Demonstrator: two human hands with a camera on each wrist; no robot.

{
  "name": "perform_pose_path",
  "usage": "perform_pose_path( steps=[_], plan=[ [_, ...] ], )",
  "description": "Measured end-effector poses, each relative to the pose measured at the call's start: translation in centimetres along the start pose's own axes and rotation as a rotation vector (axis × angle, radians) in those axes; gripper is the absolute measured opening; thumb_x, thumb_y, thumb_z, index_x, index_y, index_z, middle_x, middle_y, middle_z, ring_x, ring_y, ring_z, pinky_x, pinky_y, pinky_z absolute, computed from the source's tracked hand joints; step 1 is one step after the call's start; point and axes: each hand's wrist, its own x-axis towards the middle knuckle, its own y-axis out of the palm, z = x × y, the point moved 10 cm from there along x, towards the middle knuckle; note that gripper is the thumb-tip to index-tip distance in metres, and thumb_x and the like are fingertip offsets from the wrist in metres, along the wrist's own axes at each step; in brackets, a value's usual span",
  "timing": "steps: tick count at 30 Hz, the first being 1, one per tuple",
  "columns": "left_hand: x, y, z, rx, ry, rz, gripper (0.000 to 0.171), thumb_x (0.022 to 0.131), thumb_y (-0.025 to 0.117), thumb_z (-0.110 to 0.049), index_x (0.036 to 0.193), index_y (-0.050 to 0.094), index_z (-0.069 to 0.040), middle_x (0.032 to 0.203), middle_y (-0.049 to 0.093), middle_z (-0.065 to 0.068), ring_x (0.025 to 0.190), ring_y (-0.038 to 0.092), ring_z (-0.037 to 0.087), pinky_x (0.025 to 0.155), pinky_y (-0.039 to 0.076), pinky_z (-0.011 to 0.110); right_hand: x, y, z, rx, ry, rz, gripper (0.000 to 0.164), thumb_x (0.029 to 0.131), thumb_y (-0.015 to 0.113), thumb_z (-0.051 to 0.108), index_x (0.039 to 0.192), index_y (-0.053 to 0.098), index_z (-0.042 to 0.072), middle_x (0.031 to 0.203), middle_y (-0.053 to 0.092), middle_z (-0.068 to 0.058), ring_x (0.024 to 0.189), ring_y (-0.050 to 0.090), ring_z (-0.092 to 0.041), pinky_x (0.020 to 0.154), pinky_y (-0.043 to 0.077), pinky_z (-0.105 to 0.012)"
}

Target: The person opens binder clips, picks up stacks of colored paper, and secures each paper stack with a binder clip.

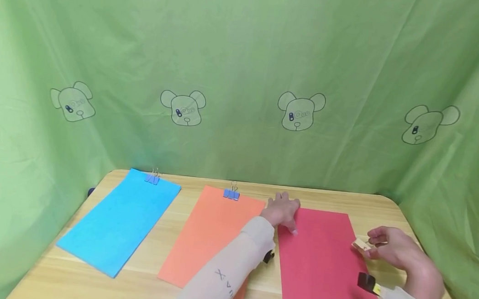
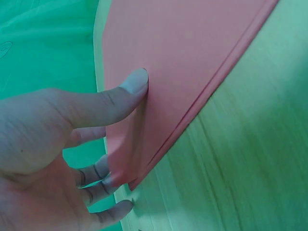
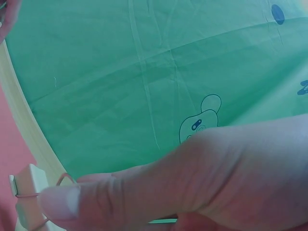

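My left hand point(image 1: 282, 211) is at the far left corner of a stack of red paper point(image 1: 319, 255). In the left wrist view, the thumb point(image 2: 134, 83) lies on top of the sheets, while the other fingers curl around the edge by the corner. The right hand point(image 1: 398, 248) pinches a pale yellow binder clip point(image 1: 362, 244) beside the stack's right edge. Close up in the right wrist view, the thumb rests on the clip's wire handle, and the clip body point(image 3: 32, 185) appears over the red paper. The curled fingers behind that thumb are mostly hidden.
Left of the red stack lies orange paper point(image 1: 201, 238) with a blue-purple binder clip point(image 1: 231, 194) on its far edge. Farther left is blue paper point(image 1: 115, 229) with a similar clip point(image 1: 152, 179). Green curtain point(image 1: 245, 54) surrounds the wooden table point(image 1: 146, 262) on the back and sides.
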Motion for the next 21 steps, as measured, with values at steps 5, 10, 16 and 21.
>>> perform_pose_path(
  steps=[5,10,16,21],
  plan=[
    [-0.3,0.1,0.3,-0.057,-0.062,0.03,0.077,0.071,0.095,-0.04,0.136,0.057,-0.026,0.134,0.048,0.003,0.123,0.044,0.021,0.104,0.042,0.041,-0.2,0.0,0.2,0.006,-0.013,-0.004,0.056,0.08,0.08,0.006,0.119,0.053,-0.023,0.109,0.065,-0.033,0.104,0.062,-0.049,0.084,0.054,-0.047],
    [-0.5,0.6,0.9,-0.073,-0.145,0.073,0.086,0.071,0.095,-0.038,0.143,0.049,-0.028,0.143,0.045,0.007,0.125,0.045,0.025,0.102,0.044,0.042,-0.1,0.3,0.6,0.016,-0.029,-0.002,0.054,0.08,0.079,0.004,0.118,0.053,-0.023,0.107,0.067,-0.031,0.101,0.064,-0.046,0.081,0.054,-0.043],
    [-0.2,0.3,0.5,-0.002,-0.138,0.058,0.085,0.07,0.096,-0.039,0.141,0.051,-0.026,0.135,0.047,0.003,0.122,0.044,0.019,0.097,0.045,0.038,-0.3,0.2,0.6,0.008,-0.01,0.003,0.056,0.081,0.081,0.008,0.121,0.053,-0.022,0.109,0.066,-0.031,0.103,0.063,-0.046,0.086,0.053,-0.052],
    [0.0,0.1,-0.1,0.055,-0.149,0.048,0.085,0.068,0.096,-0.042,0.14,0.052,-0.027,0.13,0.05,0.0,0.12,0.044,0.017,0.092,0.046,0.037,-0.3,0.1,0.5,0.006,-0.012,-0.001,0.056,0.081,0.081,0.009,0.12,0.054,-0.021,0.109,0.067,-0.03,0.103,0.063,-0.046,0.085,0.053,-0.048]
  ],
)
